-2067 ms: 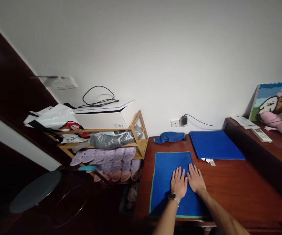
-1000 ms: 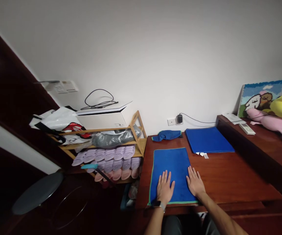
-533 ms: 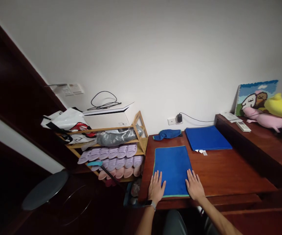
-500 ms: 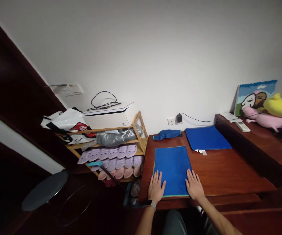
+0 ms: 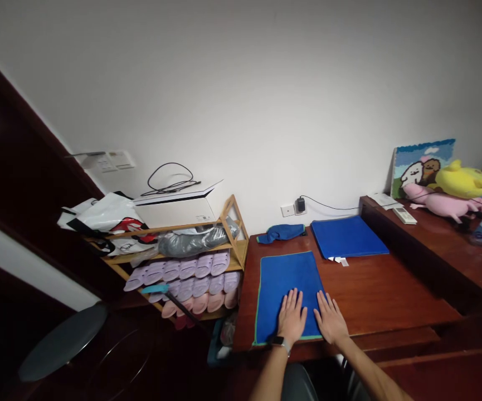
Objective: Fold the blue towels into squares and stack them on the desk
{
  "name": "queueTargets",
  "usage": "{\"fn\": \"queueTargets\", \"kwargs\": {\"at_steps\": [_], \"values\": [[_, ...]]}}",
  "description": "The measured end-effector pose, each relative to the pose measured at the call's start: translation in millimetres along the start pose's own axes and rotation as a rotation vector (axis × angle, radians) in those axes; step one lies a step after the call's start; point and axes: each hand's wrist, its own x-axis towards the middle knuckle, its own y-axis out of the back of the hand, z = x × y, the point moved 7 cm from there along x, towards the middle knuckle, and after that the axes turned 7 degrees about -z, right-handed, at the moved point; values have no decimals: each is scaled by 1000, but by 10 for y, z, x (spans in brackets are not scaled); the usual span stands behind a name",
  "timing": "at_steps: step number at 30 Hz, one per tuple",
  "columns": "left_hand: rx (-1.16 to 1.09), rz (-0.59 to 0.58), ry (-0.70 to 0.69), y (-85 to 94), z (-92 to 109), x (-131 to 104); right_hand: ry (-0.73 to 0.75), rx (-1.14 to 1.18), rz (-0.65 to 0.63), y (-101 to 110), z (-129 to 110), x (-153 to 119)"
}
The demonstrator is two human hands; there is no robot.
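Note:
A blue cloth [image 5: 285,278] with green edging lies spread flat on the wooden table [image 5: 378,295]. My left hand [image 5: 292,318], with a watch at the wrist, rests flat on the near part of this cloth, fingers stretched out. At the cloth's right edge lies my right hand [image 5: 331,320], also flat with its fingers extended. Neither hand grips anything. Farther back sits a stack of folded blue cloths [image 5: 349,236] with white tags at its front edge. A crumpled blue cloth [image 5: 282,233] lies near the wall.
Left of the table stands a wooden rack [image 5: 236,236] with rows of slippers [image 5: 186,270] and a white box [image 5: 178,210] on top. A dark stool [image 5: 63,342] is farther left. At right, a raised surface bears plush toys [image 5: 437,205] and a remote [image 5: 404,216].
My left hand has moved right, from the cloth's left edge onto its middle. My right hand stays at the right edge. The camera view has shifted slightly.

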Motion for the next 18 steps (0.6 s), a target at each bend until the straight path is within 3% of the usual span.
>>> {"fn": "queueTargets", "kwargs": {"at_steps": [2, 4, 6, 10, 12, 14, 18], "values": [[-33, -35, -15, -75, 150, 73, -1, 0, -6, 7, -7, 3], [-49, -44, 1, -112, 102, 34, -3, -2, -11, 5, -3, 6], [-44, -29, 61, -98, -137, -106, -3, -6, -4, 4, 3, 7], [7, -25, 235, -23, -800, -511, 4, -7, 5, 16, 5, 0], [27, -32, 273, -5, -1007, -663, 0, -14, -3, 21, 5, -6], [42, -31, 283, -11, -1095, -746, -6, -28, -8, 25, 7, -15], [72, 9, 265, -59, -1079, -775, -12, -41, -38, -5, 19, -22]]}}
